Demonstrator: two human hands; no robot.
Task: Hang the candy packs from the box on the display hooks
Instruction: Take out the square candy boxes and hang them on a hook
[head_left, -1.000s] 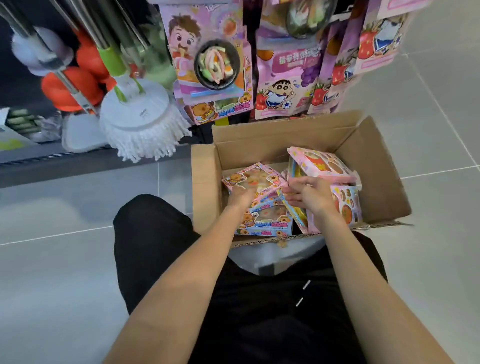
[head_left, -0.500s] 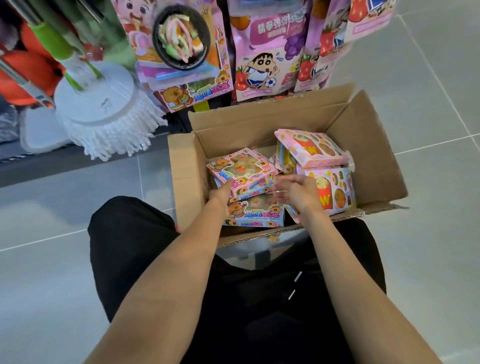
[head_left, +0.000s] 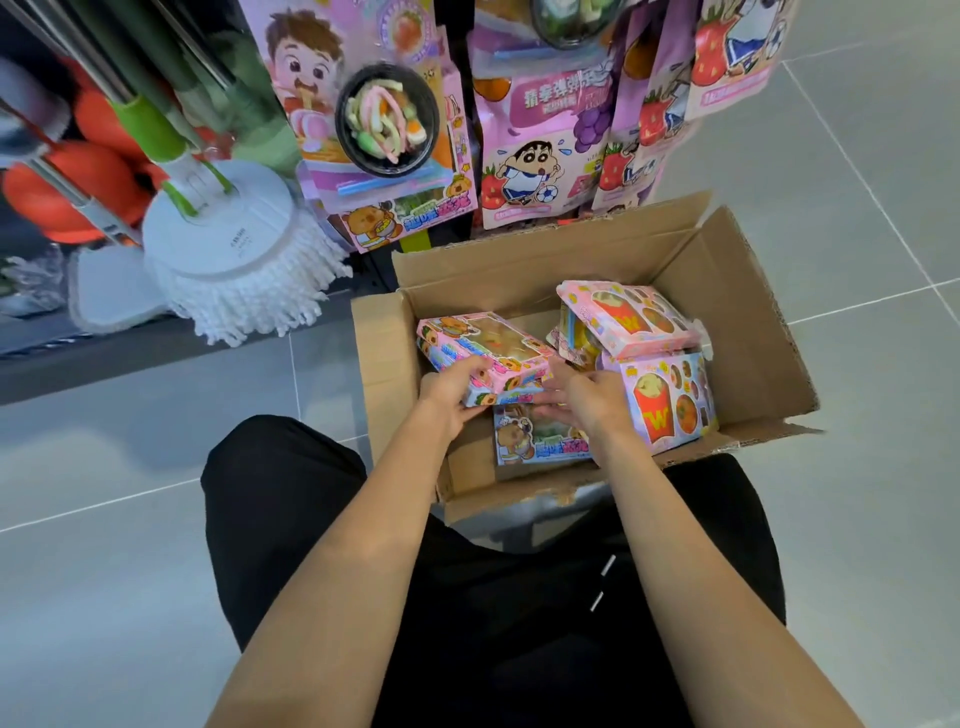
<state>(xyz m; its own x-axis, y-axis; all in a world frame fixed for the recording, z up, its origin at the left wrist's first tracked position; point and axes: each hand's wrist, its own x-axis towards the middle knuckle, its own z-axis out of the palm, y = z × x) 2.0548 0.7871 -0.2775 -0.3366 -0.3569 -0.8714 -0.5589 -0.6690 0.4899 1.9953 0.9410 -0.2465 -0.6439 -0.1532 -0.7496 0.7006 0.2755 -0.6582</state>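
An open cardboard box (head_left: 748, 291) stands on the floor in front of my knees. Inside, a small stack of pink candy packs (head_left: 488, 353) with a clear window is raised a little above another pack (head_left: 540, 441) lying flat. My left hand (head_left: 452, 395) grips the stack's near left corner, thumb on top. My right hand (head_left: 592, 400) holds its near right edge from below. Two pink packs with a fries picture (head_left: 628, 317) lie at the box's right side. Hanging candy packs (head_left: 379, 124) fill the display above the box; the hooks are hidden.
A white mop head (head_left: 228, 249) with a green-and-white handle leans at the left, orange things behind it. Purple hanging bags (head_left: 540, 140) sit right of the display. Grey floor tiles (head_left: 857, 208) surround the box. My black-trousered legs are below.
The camera view shifted, so the display looms closer. Both hands have closed on the windowed packs and raised them slightly off the pack beneath.
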